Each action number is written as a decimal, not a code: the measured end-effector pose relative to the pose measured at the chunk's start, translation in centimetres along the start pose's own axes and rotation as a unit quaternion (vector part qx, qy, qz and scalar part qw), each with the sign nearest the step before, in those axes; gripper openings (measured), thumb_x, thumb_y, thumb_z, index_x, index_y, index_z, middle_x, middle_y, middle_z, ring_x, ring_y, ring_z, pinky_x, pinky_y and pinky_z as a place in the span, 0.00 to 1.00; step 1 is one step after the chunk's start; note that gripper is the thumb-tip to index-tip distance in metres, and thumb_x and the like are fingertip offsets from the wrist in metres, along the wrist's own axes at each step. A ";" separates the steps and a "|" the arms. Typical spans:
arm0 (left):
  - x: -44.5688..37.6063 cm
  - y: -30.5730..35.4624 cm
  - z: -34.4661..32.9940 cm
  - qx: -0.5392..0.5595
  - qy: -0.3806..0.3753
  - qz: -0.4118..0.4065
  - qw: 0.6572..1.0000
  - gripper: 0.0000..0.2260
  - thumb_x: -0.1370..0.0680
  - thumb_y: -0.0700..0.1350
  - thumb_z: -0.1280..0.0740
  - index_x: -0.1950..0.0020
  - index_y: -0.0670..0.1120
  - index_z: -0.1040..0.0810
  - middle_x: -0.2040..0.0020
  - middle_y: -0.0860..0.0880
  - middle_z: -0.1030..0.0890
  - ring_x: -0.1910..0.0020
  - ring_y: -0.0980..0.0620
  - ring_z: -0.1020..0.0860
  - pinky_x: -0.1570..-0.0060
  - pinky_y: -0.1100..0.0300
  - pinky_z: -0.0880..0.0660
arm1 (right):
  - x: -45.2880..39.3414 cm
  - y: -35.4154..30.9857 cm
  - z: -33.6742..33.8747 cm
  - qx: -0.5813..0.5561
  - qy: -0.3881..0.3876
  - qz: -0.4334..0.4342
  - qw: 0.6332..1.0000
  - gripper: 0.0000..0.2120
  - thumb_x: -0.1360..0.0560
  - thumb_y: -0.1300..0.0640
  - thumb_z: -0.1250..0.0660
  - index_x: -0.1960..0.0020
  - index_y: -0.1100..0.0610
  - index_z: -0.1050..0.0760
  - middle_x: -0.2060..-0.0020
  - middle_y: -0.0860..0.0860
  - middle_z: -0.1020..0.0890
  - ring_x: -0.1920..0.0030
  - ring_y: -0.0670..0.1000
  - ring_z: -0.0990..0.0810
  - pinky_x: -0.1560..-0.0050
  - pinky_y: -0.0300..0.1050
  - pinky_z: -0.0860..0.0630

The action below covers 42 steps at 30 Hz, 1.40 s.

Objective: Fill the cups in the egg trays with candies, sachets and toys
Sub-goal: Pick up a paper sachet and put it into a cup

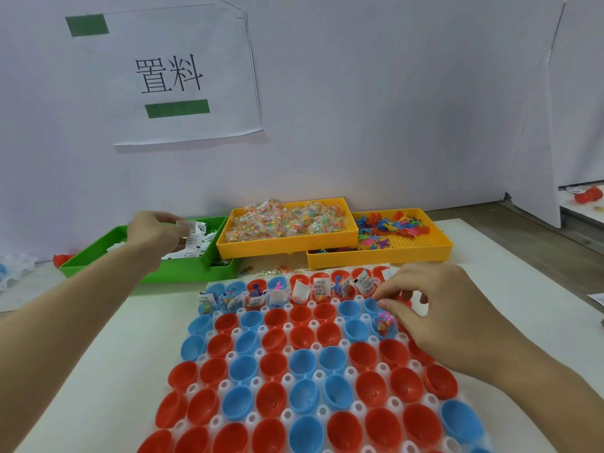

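Observation:
A white egg tray (287,415) full of red and blue cups lies before me. The far row of cups holds sachets, candies and toys; one blue cup (385,326) in the second row holds candy and a pink toy. My right hand (434,315) hovers over that cup with fingers curled, fingertips just above it; I cannot see anything held. My left hand (153,235) is over the green bin (183,274) and pinches white sachets (191,232) lifted from it.
A yellow tray of candy packets (287,246) sits behind the egg tray, and a second yellow tray (425,253) with colourful plastic toys is to its right. Loose candy packets (271,272) lie between the trays. A paper sign hangs on the white wall.

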<state>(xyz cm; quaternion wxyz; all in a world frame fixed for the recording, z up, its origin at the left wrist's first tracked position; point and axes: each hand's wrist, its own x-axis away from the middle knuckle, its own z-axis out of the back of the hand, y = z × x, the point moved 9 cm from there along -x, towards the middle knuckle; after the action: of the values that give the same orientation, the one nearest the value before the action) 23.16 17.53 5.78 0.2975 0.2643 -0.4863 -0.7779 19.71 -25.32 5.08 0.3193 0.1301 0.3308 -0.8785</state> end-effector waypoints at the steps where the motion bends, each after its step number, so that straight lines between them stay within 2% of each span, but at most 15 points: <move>1: 0.0 0.0 0.1 -0.007 0.003 -0.005 1.000 0.10 0.24 0.37 0.27 0.43 0.37 0.20 0.45 0.33 0.19 0.56 0.40 0.19 0.64 0.63 0.19 | 0.0 0.0 0.0 0.001 0.000 0.000 1.000 0.06 0.26 0.57 0.26 0.53 0.46 0.15 0.60 0.33 0.21 0.49 0.34 0.25 0.53 0.23 0.31; 4: 0.1 0.2 0.4 -0.033 0.010 -0.020 0.999 0.08 0.22 0.38 0.29 0.44 0.39 0.20 0.49 0.35 0.19 0.61 0.41 0.19 0.72 0.66 0.22 | 0.0 0.1 0.0 -0.001 0.001 -0.002 1.000 0.07 0.26 0.57 0.26 0.53 0.45 0.15 0.60 0.34 0.20 0.49 0.35 0.25 0.53 0.24 0.30; 6: 0.0 0.2 0.3 -0.045 0.010 -0.027 0.999 0.07 0.19 0.38 0.34 0.42 0.38 0.22 0.57 0.37 0.18 0.66 0.46 0.20 0.77 0.67 0.24 | 0.0 0.1 0.1 -0.004 0.004 -0.002 1.000 0.06 0.26 0.57 0.26 0.53 0.46 0.15 0.60 0.35 0.20 0.48 0.35 0.25 0.52 0.24 0.30; 8: -0.2 0.1 0.4 -0.054 0.013 -0.032 0.998 0.08 0.18 0.38 0.37 0.41 0.37 0.23 0.62 0.41 0.19 0.67 0.48 0.22 0.74 0.63 0.23 | 0.0 0.0 0.1 -0.004 0.007 0.001 1.000 0.06 0.26 0.58 0.26 0.53 0.47 0.15 0.60 0.36 0.19 0.48 0.35 0.25 0.51 0.24 0.31; 11: -0.3 0.0 0.3 -0.064 0.010 -0.039 0.997 0.08 0.19 0.40 0.35 0.42 0.39 0.22 0.58 0.41 0.17 0.65 0.49 0.22 0.67 0.58 0.26 | 0.0 -0.1 0.2 0.000 0.010 0.008 1.000 0.06 0.27 0.59 0.25 0.54 0.47 0.15 0.61 0.36 0.19 0.48 0.36 0.24 0.52 0.24 0.31; 14: -0.5 0.1 0.5 -0.057 0.015 -0.038 0.998 0.06 0.20 0.42 0.32 0.45 0.41 0.21 0.54 0.41 0.19 0.62 0.48 0.23 0.66 0.58 0.26 | 0.0 -0.1 0.1 0.002 0.007 0.007 1.000 0.07 0.27 0.58 0.25 0.54 0.46 0.15 0.61 0.34 0.21 0.49 0.35 0.25 0.52 0.23 0.31; 18: -0.5 0.0 0.4 -0.022 0.006 -0.027 0.999 0.05 0.21 0.40 0.32 0.47 0.41 0.21 0.49 0.39 0.20 0.53 0.44 0.22 0.62 0.58 0.24 | 0.0 0.0 0.1 0.003 0.006 0.003 1.000 0.07 0.26 0.58 0.26 0.53 0.46 0.15 0.61 0.33 0.22 0.48 0.34 0.26 0.52 0.22 0.31; 21: -0.4 0.0 0.2 0.029 -0.010 -0.029 0.999 0.03 0.21 0.36 0.32 0.48 0.38 0.22 0.50 0.37 0.21 0.58 0.44 0.21 0.59 0.60 0.21 | 0.1 0.0 0.1 0.001 0.006 0.003 1.000 0.07 0.26 0.58 0.26 0.54 0.46 0.15 0.61 0.33 0.21 0.48 0.34 0.25 0.51 0.24 0.31; 23: -0.2 0.1 0.2 0.057 -0.022 -0.034 0.998 0.01 0.21 0.34 0.33 0.52 0.39 0.23 0.55 0.36 0.22 0.66 0.47 0.21 0.64 0.62 0.19 | 0.1 0.0 0.2 0.000 0.005 0.002 1.000 0.07 0.26 0.58 0.26 0.54 0.46 0.15 0.61 0.33 0.21 0.48 0.35 0.25 0.50 0.25 0.31; 25: -0.1 0.2 0.1 0.055 -0.032 -0.039 0.997 0.06 0.21 0.34 0.33 0.56 0.42 0.24 0.61 0.38 0.23 0.70 0.49 0.23 0.71 0.67 0.22 | 0.0 0.0 0.2 0.000 0.005 0.000 1.000 0.07 0.26 0.58 0.26 0.54 0.46 0.15 0.61 0.34 0.21 0.48 0.35 0.25 0.50 0.25 0.30; 30: 0.3 0.7 0.0 0.018 -0.031 -0.058 0.998 0.05 0.21 0.36 0.32 0.56 0.42 0.22 0.63 0.40 0.21 0.70 0.49 0.27 0.74 0.66 0.26 | 0.0 0.0 0.1 0.004 0.004 -0.005 1.000 0.06 0.25 0.57 0.27 0.53 0.45 0.15 0.60 0.34 0.21 0.48 0.35 0.25 0.52 0.25 0.29; 34: 0.3 0.9 0.0 0.015 -0.032 -0.055 0.998 0.04 0.22 0.39 0.30 0.57 0.45 0.21 0.57 0.41 0.18 0.63 0.48 0.21 0.64 0.59 0.25 | 0.0 -0.2 0.3 0.008 0.005 -0.001 1.000 0.06 0.26 0.57 0.26 0.53 0.46 0.15 0.60 0.35 0.20 0.49 0.37 0.24 0.54 0.25 0.30; 38: 0.6 1.5 0.4 -0.001 0.004 -0.059 0.998 0.03 0.24 0.42 0.27 0.52 0.44 0.18 0.51 0.41 0.18 0.54 0.46 0.22 0.58 0.55 0.26 | 0.0 -0.3 0.4 0.006 0.005 -0.008 1.000 0.06 0.25 0.56 0.27 0.52 0.45 0.15 0.59 0.36 0.20 0.49 0.36 0.25 0.53 0.25 0.30; 40: 1.6 2.6 1.1 -0.022 0.051 -0.079 0.995 0.04 0.24 0.45 0.27 0.50 0.47 0.17 0.50 0.43 0.17 0.55 0.48 0.22 0.57 0.57 0.27 | 0.1 -0.4 0.4 0.005 0.008 -0.011 1.000 0.06 0.25 0.56 0.27 0.52 0.45 0.16 0.59 0.36 0.20 0.49 0.36 0.25 0.54 0.25 0.30; 42: 3.4 4.6 1.1 -0.044 0.075 -0.126 0.988 0.06 0.23 0.46 0.28 0.48 0.47 0.16 0.51 0.44 0.17 0.61 0.52 0.23 0.62 0.61 0.29 | 0.0 -0.5 0.8 -0.005 0.023 -0.012 1.000 0.06 0.25 0.58 0.27 0.53 0.46 0.15 0.60 0.37 0.19 0.50 0.37 0.25 0.53 0.25 0.31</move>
<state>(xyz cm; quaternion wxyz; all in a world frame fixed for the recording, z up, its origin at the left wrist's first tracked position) 20.99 14.14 9.98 0.2438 0.3678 -0.3911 -0.8077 19.35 -25.56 5.88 0.3020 0.1449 0.3436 -0.8773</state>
